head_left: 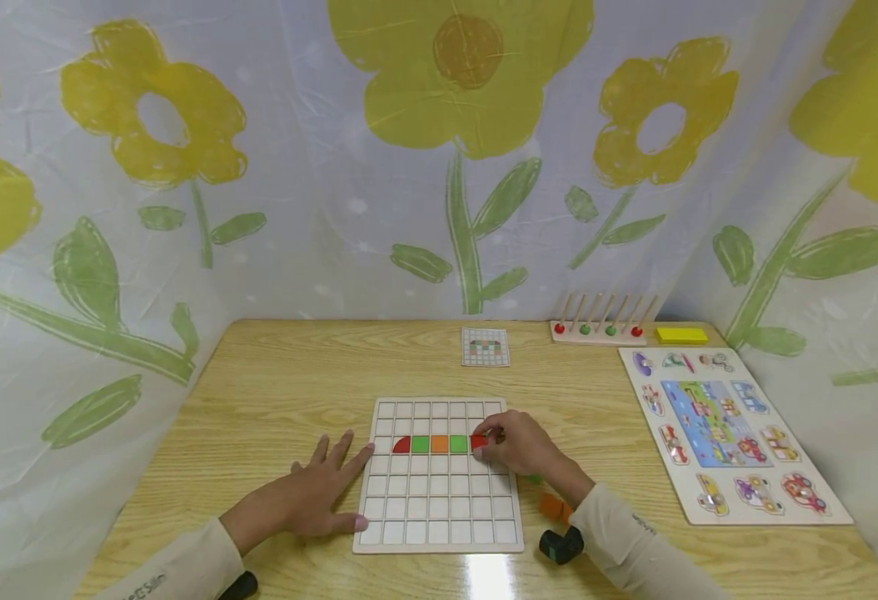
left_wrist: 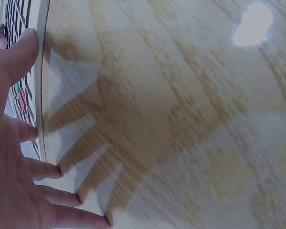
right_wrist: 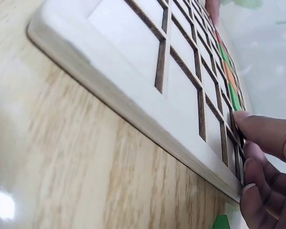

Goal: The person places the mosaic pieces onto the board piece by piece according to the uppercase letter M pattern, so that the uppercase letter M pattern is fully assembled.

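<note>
A white grid board lies flat on the wooden table. Across one of its rows sit a red rounded tile, a green tile, an orange tile and another green tile. At the right end of that row, my right hand pinches a red tile, partly hidden by the fingers. My left hand rests with fingers spread at the board's left edge; its thumb touches the rim in the left wrist view.
Beside my right forearm lie orange blocks, a green piece and a dark object. A pattern card is behind the board. Farther right are a peg rack, a yellow block and a picture puzzle.
</note>
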`<state>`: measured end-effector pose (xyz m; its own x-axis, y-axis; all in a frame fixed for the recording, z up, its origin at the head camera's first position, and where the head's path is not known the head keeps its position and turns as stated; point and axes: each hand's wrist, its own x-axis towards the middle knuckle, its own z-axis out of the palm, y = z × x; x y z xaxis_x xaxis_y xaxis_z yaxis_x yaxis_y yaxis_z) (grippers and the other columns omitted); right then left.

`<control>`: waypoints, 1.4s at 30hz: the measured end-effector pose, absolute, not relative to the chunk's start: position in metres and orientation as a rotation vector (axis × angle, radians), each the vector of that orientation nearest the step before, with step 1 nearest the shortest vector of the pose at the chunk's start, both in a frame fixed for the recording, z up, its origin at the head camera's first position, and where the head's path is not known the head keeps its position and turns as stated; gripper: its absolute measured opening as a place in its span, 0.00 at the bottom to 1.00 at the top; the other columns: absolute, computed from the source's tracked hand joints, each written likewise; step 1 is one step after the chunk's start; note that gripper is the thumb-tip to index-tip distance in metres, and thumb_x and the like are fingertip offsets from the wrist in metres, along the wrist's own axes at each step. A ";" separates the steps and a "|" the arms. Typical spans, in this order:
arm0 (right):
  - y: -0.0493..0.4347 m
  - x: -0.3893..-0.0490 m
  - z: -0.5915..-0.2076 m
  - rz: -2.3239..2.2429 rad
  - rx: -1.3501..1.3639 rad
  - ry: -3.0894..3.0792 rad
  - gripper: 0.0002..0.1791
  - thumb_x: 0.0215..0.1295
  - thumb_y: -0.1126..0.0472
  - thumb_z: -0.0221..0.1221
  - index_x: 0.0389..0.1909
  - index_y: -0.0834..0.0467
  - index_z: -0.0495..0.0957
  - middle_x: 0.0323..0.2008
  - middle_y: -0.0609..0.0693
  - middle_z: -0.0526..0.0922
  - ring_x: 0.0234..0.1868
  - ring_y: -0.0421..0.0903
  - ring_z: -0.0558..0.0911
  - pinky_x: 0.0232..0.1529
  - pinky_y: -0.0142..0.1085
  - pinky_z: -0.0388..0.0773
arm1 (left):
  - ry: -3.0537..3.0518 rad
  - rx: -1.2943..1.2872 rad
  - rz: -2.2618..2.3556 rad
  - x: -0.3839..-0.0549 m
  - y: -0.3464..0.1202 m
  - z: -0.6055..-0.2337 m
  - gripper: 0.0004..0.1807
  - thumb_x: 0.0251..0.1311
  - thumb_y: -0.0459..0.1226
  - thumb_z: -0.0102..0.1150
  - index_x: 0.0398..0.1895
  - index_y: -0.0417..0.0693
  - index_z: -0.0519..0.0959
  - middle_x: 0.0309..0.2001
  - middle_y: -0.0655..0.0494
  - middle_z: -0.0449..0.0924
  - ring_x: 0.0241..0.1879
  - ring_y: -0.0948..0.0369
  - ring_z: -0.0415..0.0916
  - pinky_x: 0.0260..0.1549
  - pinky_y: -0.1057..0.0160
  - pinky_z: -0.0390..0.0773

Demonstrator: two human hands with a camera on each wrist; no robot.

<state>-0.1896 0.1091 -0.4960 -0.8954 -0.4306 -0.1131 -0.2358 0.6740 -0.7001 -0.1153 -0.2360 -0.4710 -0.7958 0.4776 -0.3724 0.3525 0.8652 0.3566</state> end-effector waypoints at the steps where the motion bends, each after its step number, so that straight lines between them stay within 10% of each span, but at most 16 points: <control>1: 0.109 -0.189 -0.496 -1.039 -0.528 2.625 0.10 0.58 0.61 0.72 0.41 0.55 0.87 0.24 0.42 0.78 0.25 0.38 0.72 0.26 0.29 0.68 | 2.579 0.609 0.374 -0.115 -0.236 -0.471 0.56 0.60 0.68 0.56 0.82 0.50 0.46 0.79 0.30 0.38 0.73 0.22 0.38 0.51 0.16 0.58; 42: 0.117 -0.187 -0.491 -1.086 -0.626 2.659 0.07 0.63 0.62 0.67 0.42 0.56 0.86 0.31 0.42 0.82 0.29 0.39 0.76 0.29 0.30 0.74 | 2.602 0.639 0.361 -0.116 -0.236 -0.474 0.57 0.58 0.69 0.56 0.81 0.48 0.49 0.78 0.29 0.41 0.72 0.21 0.41 0.48 0.16 0.60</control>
<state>-0.1874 0.1175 -0.4905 -0.8897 -0.4557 -0.0255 -0.3074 0.6396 -0.7045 -0.1158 -0.2363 -0.4745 -0.7990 0.4902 -0.3484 0.3768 0.8595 0.3453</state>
